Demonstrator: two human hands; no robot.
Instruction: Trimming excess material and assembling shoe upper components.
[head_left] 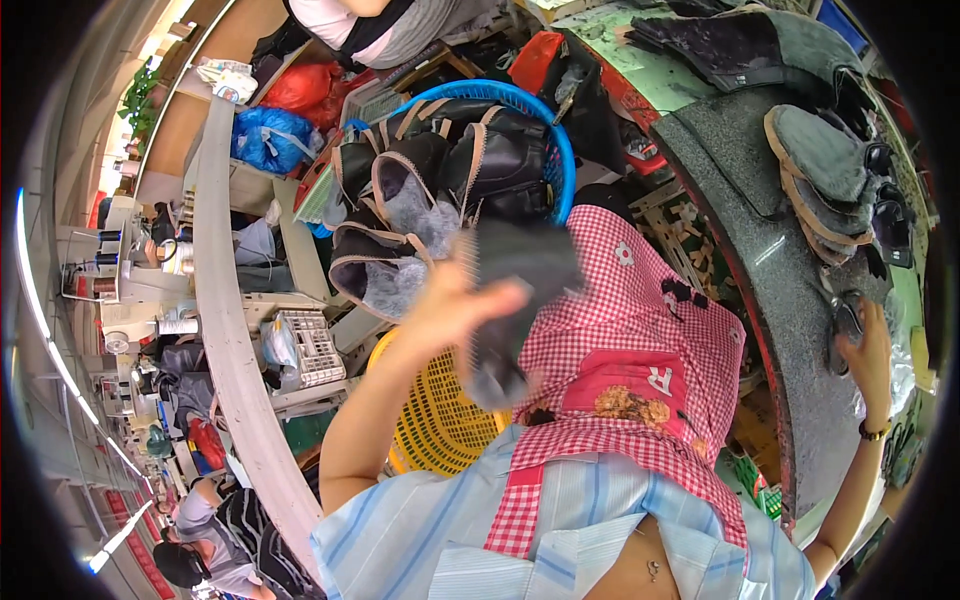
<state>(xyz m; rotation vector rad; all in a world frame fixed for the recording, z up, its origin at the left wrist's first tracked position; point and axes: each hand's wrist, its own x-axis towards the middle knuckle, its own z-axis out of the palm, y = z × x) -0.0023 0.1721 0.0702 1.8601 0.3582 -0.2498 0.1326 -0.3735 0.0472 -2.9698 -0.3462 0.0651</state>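
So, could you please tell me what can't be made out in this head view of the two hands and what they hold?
- Dark piece in the left hand: motion-blurred, so its kind and the grip are unclear.
- Small dark thing at the right hand on the grey worktop: too small, half covered by fingers.
- Boots in the blue basket: the lower ones are hidden behind the blurred piece.

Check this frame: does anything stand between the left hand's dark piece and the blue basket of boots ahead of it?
Nothing visible does. The left hand holds the dark piece just short of the blue basket, with no object in the gap between them.
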